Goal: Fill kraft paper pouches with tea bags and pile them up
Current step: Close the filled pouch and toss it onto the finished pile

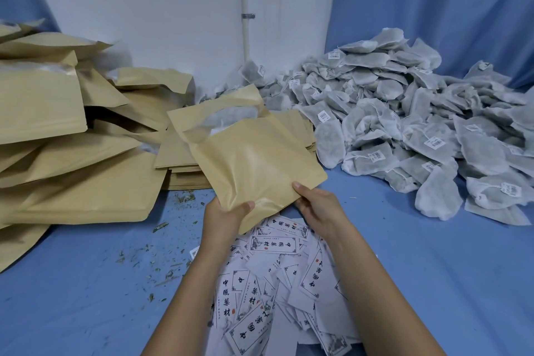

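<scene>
Above the blue cloth point(86, 312), head view: one kraft pouch point(254, 159) was held up at mid-table, tilted, its mouth gaping away from the person. White tea bags showed inside the mouth, so it looked loaded already.

- Left hand point(228, 214): clamped on the pouch's bottom edge, thumb across the front, fingers hidden behind.
- Right hand point(318, 202): thumb pinching the lower right corner, the other fingers hidden behind the pouch. A bottom grip with both hands probably lets the contents settle downward.
- Heap of tea bags point(404, 118): piled to the right against the blue curtain, within the right hand's reach.
- Flat stack of empty pouches point(185, 165): just behind the held pouch, partly covered by it.
- Pile of filled pouches point(72, 153): bulging, stacked loosely at far left. It was likely the destination, as the left side is where finished work gathers.
- Printed paper labels point(277, 283): scattered under the forearms, nearest the body.
- Loose tea crumbs point(144, 257): strewn on the cloth at left.

Judged step: filling done, piling not yet done.
</scene>
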